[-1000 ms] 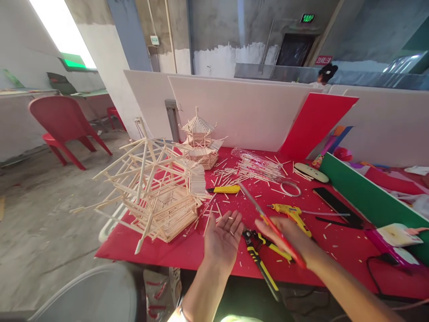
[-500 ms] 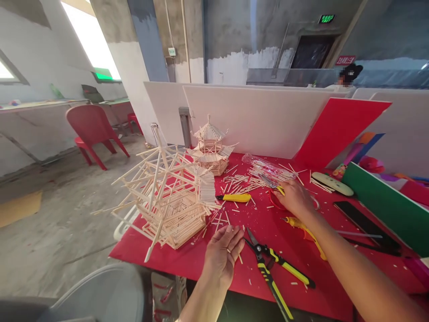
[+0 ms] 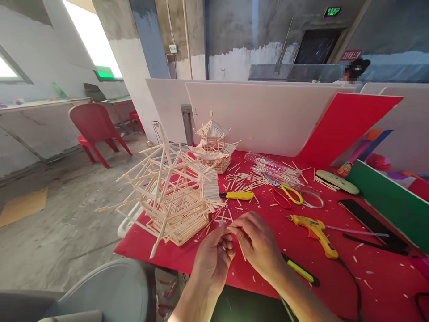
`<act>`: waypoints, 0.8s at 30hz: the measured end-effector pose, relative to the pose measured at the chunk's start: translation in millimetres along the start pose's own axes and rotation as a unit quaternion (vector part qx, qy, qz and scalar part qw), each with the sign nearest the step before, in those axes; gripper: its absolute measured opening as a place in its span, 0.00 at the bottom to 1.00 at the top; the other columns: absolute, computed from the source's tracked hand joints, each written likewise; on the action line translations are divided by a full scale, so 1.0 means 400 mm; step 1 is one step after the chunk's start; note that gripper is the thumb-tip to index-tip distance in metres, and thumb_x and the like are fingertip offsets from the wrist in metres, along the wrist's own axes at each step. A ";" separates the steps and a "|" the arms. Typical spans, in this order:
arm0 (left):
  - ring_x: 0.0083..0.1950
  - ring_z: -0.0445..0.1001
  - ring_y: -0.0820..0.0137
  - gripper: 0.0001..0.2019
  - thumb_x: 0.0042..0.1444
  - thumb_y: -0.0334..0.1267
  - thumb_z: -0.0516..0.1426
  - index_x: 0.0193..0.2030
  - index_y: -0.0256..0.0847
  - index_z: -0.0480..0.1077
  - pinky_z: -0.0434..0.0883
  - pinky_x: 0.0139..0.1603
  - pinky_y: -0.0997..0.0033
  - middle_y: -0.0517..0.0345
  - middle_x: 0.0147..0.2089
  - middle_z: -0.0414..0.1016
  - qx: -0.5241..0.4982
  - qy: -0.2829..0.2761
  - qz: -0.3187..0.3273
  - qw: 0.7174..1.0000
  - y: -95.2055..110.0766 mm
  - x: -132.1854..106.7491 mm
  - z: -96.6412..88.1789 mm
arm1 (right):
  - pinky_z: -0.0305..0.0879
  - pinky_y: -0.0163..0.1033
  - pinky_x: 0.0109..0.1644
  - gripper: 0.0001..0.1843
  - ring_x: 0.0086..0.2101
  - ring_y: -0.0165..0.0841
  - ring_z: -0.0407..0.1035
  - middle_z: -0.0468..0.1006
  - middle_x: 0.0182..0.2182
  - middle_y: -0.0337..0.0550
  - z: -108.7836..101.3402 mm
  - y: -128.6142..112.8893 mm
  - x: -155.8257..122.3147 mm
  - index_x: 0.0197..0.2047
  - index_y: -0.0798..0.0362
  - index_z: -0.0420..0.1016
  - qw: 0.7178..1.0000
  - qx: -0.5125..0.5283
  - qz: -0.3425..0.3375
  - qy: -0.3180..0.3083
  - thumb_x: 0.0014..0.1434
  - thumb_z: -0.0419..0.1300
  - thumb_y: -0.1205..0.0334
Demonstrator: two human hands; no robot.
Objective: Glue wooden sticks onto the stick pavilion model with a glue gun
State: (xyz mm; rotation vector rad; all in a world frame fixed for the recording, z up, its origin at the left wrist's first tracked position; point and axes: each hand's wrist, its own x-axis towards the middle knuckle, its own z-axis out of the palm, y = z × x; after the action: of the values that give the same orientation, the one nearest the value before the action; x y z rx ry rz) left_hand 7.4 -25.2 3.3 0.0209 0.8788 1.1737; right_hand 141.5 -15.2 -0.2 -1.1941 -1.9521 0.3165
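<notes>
Short stick piece [image 3: 224, 248] showing at the curled, closed fingers of the left hand [image 3: 214, 258], just right of and nearer than the stick framework [image 3: 179, 197], well clear of it. The right hand [image 3: 257, 241], farther right of the framework, has thumb and forefinger pinched together, their tips meeting the left fingertips; whether anything lies between them is too small to tell. Both forearms rise from the near side, the left palm facing the right hand, the right hand's back uppermost. Beyond and right of the framework, a clear plastic wrapper [image 3: 268, 163] lies over or around thin sticks [image 3: 243, 181]; which, cannot be told. Right of the framework, in order: yellow knife [image 3: 239, 195], scissors [image 3: 279, 185], glue gun [image 3: 317, 231].
</notes>
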 end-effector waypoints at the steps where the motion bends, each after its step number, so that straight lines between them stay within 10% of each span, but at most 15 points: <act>1: 0.22 0.67 0.78 0.09 0.46 0.35 0.69 0.28 0.30 0.76 0.65 0.22 0.78 0.57 0.24 0.72 0.000 -0.001 0.000 1.000 0.004 -0.003 0.000 | 0.66 0.39 0.41 0.08 0.38 0.35 0.69 0.74 0.35 0.43 0.006 0.001 0.000 0.40 0.48 0.72 1.000 0.016 0.012 0.009 0.68 0.53 0.60; 9: 0.24 0.67 0.79 0.17 0.33 0.32 0.74 0.32 0.33 0.77 0.65 0.23 0.80 0.59 0.25 0.74 0.010 -0.039 0.065 0.997 0.007 -0.006 -0.003 | 0.64 0.36 0.37 0.08 0.34 0.32 0.68 0.73 0.33 0.40 0.043 -0.024 -0.004 0.38 0.49 0.70 0.990 0.091 0.091 0.050 0.69 0.53 0.57; 24: 0.23 0.67 0.79 0.14 0.38 0.37 0.73 0.30 0.32 0.77 0.65 0.23 0.80 0.57 0.26 0.76 -0.011 -0.053 0.068 0.996 0.023 0.004 -0.007 | 0.67 0.34 0.35 0.13 0.35 0.32 0.71 0.75 0.35 0.42 0.051 -0.047 -0.001 0.39 0.48 0.70 0.962 0.192 0.193 -0.010 0.68 0.51 0.50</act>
State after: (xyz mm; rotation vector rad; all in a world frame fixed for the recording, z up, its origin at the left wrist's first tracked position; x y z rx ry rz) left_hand -1.4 -21.4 4.6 0.1265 0.7797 1.2971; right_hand 114.7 -21.3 -2.8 -1.3001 -1.5652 0.8706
